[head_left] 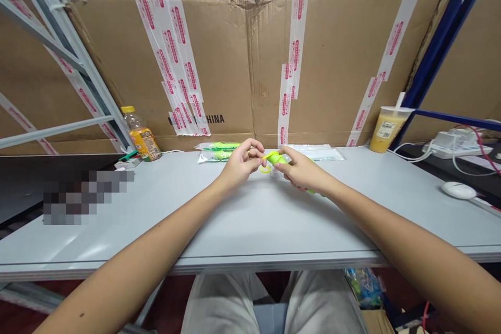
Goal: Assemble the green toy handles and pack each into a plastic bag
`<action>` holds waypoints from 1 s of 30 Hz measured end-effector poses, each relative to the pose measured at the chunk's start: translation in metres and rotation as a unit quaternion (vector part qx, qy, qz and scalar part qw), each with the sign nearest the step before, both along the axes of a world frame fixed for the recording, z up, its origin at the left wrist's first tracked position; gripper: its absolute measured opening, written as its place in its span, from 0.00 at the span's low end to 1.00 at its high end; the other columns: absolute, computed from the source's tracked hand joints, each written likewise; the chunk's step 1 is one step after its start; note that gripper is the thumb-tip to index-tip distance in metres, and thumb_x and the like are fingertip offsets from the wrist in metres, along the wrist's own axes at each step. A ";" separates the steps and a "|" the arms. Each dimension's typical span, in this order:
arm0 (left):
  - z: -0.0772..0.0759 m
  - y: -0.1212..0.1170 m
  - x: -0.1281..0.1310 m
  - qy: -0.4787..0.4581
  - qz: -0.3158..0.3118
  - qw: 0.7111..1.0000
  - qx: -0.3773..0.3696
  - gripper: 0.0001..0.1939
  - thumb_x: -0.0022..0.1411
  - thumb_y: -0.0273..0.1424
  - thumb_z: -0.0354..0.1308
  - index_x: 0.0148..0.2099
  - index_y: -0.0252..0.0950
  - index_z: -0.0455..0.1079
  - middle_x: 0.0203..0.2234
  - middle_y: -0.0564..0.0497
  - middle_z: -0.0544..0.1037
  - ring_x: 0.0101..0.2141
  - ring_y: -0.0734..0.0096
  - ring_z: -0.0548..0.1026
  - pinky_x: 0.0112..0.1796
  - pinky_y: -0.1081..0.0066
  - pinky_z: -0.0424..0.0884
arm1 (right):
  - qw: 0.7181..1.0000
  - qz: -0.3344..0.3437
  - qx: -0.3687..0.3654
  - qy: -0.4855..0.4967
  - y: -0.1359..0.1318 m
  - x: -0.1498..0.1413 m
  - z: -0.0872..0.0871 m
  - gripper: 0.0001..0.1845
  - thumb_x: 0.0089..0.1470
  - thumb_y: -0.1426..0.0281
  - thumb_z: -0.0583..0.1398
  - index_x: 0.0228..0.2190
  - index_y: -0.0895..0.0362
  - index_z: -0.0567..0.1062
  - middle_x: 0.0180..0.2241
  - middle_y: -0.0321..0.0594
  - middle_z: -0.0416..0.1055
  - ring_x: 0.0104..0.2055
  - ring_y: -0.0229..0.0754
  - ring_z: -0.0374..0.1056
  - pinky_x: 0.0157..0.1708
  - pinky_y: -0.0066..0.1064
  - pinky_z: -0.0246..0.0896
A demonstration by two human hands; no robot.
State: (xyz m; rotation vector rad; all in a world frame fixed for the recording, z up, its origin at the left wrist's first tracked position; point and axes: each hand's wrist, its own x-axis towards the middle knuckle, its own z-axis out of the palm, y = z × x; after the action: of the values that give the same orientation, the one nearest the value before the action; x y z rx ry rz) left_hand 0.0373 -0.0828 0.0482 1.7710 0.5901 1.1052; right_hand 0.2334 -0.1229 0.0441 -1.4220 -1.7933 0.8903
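Pale desk (250,235), cardboard wall (227,73) far side, my left hand (243,162) pinching a yellow strip (270,155), right hand (303,168) gripping a lime-green piece (277,158), packets (209,156) beyond.

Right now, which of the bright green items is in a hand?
The green item gripped by the right hand; the other green ones lie in clear packets beyond the left hand.
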 end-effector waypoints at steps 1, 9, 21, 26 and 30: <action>0.000 0.000 0.001 0.001 0.000 1.000 0.000 0.13 0.53 0.29 0.60 0.40 0.38 0.61 0.25 0.55 0.75 0.22 0.78 0.62 0.24 0.74 0.54 | 1.000 -0.008 -0.003 0.020 0.000 0.000 0.000 0.15 0.60 0.59 0.58 0.47 0.48 0.64 0.20 0.29 0.63 0.15 0.35 0.56 0.12 0.24 0.48; -0.006 0.002 0.004 0.019 0.002 0.999 -0.044 0.17 0.52 0.26 0.57 0.44 0.39 0.58 0.36 0.54 0.77 0.17 0.84 0.60 0.21 0.74 0.56 | 0.961 -0.027 -0.100 0.256 -0.005 -0.003 0.012 0.15 0.59 0.61 0.60 0.46 0.48 0.64 0.20 0.28 0.61 0.14 0.30 0.49 0.13 0.20 0.42; 0.008 -0.011 0.006 -0.016 -0.046 0.997 -0.057 0.18 0.49 0.25 0.56 0.44 0.38 0.58 0.40 0.49 0.81 0.14 0.85 0.61 0.19 0.74 0.56 | 0.977 -0.022 -0.135 0.164 -0.003 -0.003 0.010 0.25 0.55 0.53 0.63 0.47 0.48 0.59 0.22 0.29 0.62 0.16 0.31 0.49 0.13 0.22 0.41; 0.013 -0.012 0.004 0.003 -0.045 0.998 -0.044 0.23 0.51 0.25 0.56 0.49 0.40 0.54 0.36 0.52 0.83 0.13 0.83 0.63 0.18 0.75 0.57 | 0.991 0.047 -0.119 0.035 -0.007 0.005 0.010 0.25 0.57 0.54 0.62 0.49 0.50 0.59 0.23 0.31 0.64 0.17 0.34 0.54 0.14 0.25 0.48; 0.008 -0.006 0.004 0.017 -0.047 0.998 -0.047 0.25 0.50 0.25 0.54 0.50 0.41 0.52 0.33 0.53 0.83 0.13 0.81 0.64 0.17 0.76 0.58 | 0.991 0.111 -0.056 -0.040 -0.010 0.010 0.009 0.23 0.60 0.55 0.59 0.51 0.51 0.59 0.26 0.34 0.66 0.21 0.37 0.59 0.18 0.27 0.53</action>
State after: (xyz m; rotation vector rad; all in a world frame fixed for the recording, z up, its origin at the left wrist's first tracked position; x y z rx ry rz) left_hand 0.0409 -0.0888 0.0557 1.7217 0.5644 0.9710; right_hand 0.2431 -0.1331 0.0536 -1.3627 -2.0193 1.0751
